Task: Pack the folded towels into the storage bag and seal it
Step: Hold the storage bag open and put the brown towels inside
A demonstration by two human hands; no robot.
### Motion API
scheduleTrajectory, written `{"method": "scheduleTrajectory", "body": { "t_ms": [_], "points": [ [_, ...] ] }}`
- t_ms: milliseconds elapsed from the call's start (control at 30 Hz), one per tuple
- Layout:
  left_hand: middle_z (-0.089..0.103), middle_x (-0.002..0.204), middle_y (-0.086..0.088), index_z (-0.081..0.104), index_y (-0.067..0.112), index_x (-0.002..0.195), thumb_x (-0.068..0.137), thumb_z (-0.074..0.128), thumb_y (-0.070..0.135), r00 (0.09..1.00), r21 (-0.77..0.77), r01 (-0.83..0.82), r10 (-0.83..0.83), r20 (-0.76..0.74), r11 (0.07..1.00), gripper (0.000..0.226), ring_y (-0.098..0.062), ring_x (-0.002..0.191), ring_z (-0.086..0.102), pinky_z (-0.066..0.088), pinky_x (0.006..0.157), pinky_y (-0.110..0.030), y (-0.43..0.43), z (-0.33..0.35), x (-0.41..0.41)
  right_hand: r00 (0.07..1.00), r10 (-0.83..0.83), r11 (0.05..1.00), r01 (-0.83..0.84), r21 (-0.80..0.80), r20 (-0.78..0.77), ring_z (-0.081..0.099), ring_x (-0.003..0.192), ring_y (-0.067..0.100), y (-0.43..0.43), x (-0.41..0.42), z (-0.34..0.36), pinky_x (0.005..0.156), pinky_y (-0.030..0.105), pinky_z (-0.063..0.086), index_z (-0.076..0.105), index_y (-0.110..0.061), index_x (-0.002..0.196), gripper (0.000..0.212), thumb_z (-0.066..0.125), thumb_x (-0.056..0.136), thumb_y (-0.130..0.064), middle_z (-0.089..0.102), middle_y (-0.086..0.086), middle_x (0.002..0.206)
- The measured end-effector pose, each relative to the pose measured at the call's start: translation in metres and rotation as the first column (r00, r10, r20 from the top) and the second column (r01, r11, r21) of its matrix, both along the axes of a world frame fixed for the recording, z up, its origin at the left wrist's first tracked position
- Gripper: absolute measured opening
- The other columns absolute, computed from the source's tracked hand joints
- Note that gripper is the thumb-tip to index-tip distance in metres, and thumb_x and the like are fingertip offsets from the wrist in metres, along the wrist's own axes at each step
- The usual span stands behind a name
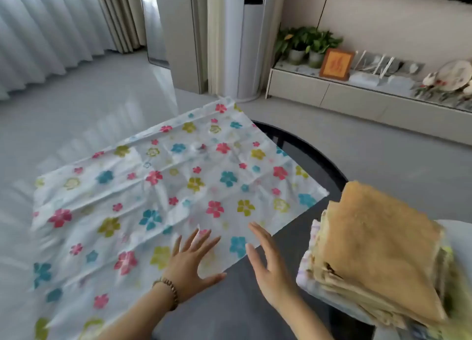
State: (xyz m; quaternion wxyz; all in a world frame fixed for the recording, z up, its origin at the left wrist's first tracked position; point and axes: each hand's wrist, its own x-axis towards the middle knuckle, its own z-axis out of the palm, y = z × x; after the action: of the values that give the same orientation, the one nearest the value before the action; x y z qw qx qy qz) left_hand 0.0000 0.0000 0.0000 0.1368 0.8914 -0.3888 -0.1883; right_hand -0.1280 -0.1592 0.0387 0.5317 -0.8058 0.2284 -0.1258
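Note:
A white storage bag [163,186] printed with pink, blue and yellow flowers lies flat and spread out over a dark round table [314,158]. My left hand [191,260], with a bead bracelet at the wrist, rests flat on the bag's near right part, fingers spread. My right hand [268,265] hovers just off the bag's right edge, fingers apart, holding nothing. To the right stands a stack of folded towels [378,258], tan on top with paler ones below, apart from both hands.
Grey floor surrounds the table. Sheer curtains [46,33] hang at the far left. A white column [229,38] stands behind the table. A low cabinet [357,94] at the back right carries potted plants [304,46], a framed picture [335,64] and ornaments.

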Motion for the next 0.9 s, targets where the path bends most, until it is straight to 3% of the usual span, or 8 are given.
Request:
{"method": "scheduleTrajectory", "body": {
  "t_ms": [100, 200, 300, 433, 600, 700, 833, 900],
  "points": [
    [-0.005, 0.148, 0.026, -0.007, 0.056, 0.133, 0.064, 0.032, 0.086, 0.992, -0.012, 0.079, -0.077, 0.099, 0.997, 0.086, -0.006, 0.138, -0.019, -0.019, 0.112, -0.034, 0.000, -0.031, 0.014, 0.990, 0.112, 0.949, -0.131, -0.286, -0.082, 0.015, 0.138, -0.011, -0.006, 0.009, -0.058, 0.117, 0.022, 0.016, 0.034, -0.039, 0.140, 0.043, 0.042, 0.098, -0.037, 0.024, -0.023, 0.151],
    [-0.005, 0.150, 0.027, -0.001, 0.057, 0.136, 0.064, 0.029, 0.088, 0.981, -0.083, 0.111, -0.096, 0.168, 0.990, 0.084, -0.006, 0.141, -0.018, -0.021, 0.112, -0.035, 0.001, -0.052, 0.020, 0.972, 0.187, 0.862, -0.231, -0.451, -0.141, 0.002, 0.138, -0.016, -0.007, 0.014, -0.091, 0.117, 0.020, -0.004, 0.031, -0.040, 0.143, 0.044, 0.035, 0.099, -0.042, 0.016, -0.025, 0.152],
    [-0.007, 0.151, 0.025, 0.001, 0.055, 0.139, 0.062, 0.028, 0.090, 0.966, -0.108, 0.164, -0.137, 0.217, 0.981, 0.088, -0.009, 0.141, -0.019, -0.018, 0.114, -0.040, 0.004, -0.059, 0.020, 0.964, 0.197, 0.771, -0.264, -0.579, -0.177, -0.001, 0.139, -0.013, -0.008, 0.017, -0.104, 0.116, 0.020, -0.010, 0.037, -0.036, 0.143, 0.045, 0.031, 0.099, -0.045, 0.013, -0.027, 0.149],
    [0.008, 0.151, 0.027, 0.007, 0.059, 0.134, 0.068, 0.032, 0.084, 0.965, -0.177, 0.213, -0.178, 0.195, 0.961, 0.075, -0.009, 0.143, -0.011, -0.009, 0.117, -0.041, 0.007, -0.063, 0.018, 0.963, 0.184, 0.749, -0.266, -0.607, -0.196, -0.004, 0.138, -0.015, -0.005, 0.017, -0.108, 0.116, 0.019, -0.010, 0.035, -0.041, 0.141, 0.056, 0.012, 0.093, -0.057, 0.012, -0.030, 0.148],
    [0.053, 0.132, 0.018, 0.057, 0.032, 0.111, 0.074, 0.053, 0.066, 0.939, -0.369, 0.284, -0.179, 0.293, 0.885, 0.050, -0.016, 0.136, 0.035, 0.023, 0.114, -0.038, 0.008, -0.065, 0.017, 0.977, 0.161, 0.807, -0.210, -0.552, -0.136, 0.010, 0.139, -0.013, -0.005, 0.017, -0.106, 0.117, 0.017, -0.003, 0.046, -0.040, 0.135, 0.060, 0.013, 0.089, -0.058, 0.026, -0.030, 0.145],
    [0.059, 0.127, 0.013, 0.058, 0.027, 0.095, 0.075, 0.054, 0.063, 0.935, -0.393, 0.303, -0.192, 0.297, 0.868, 0.042, -0.018, 0.132, 0.042, 0.025, 0.112, -0.038, 0.009, -0.068, 0.019, 0.983, 0.154, 0.832, -0.183, -0.524, -0.099, 0.018, 0.138, -0.012, -0.005, 0.019, -0.109, 0.117, 0.017, 0.003, 0.052, -0.038, 0.132, 0.055, 0.019, 0.091, -0.055, 0.035, -0.028, 0.143],
    [0.058, 0.130, 0.009, 0.059, 0.023, 0.102, 0.080, 0.051, 0.060, 0.949, -0.349, 0.290, -0.219, 0.229, 0.891, 0.044, -0.015, 0.135, 0.036, 0.022, 0.115, -0.032, 0.011, -0.063, 0.019, 0.985, 0.151, 0.851, -0.173, -0.497, -0.085, 0.024, 0.137, -0.010, -0.007, 0.019, -0.109, 0.115, 0.013, 0.005, 0.057, -0.034, 0.129, 0.048, 0.026, 0.094, -0.047, 0.042, -0.024, 0.141],
    [0.064, 0.121, 0.006, 0.060, 0.019, 0.105, 0.083, 0.050, 0.055, 0.937, -0.281, 0.300, -0.227, 0.264, 0.912, 0.043, -0.016, 0.129, 0.045, 0.037, 0.106, -0.030, 0.013, -0.055, 0.014, 0.985, 0.142, 0.860, -0.172, -0.481, -0.098, 0.026, 0.137, -0.009, -0.006, 0.018, -0.107, 0.114, 0.012, 0.005, 0.058, -0.032, 0.128, 0.042, 0.030, 0.097, -0.041, 0.044, -0.022, 0.141]
  ]
}}
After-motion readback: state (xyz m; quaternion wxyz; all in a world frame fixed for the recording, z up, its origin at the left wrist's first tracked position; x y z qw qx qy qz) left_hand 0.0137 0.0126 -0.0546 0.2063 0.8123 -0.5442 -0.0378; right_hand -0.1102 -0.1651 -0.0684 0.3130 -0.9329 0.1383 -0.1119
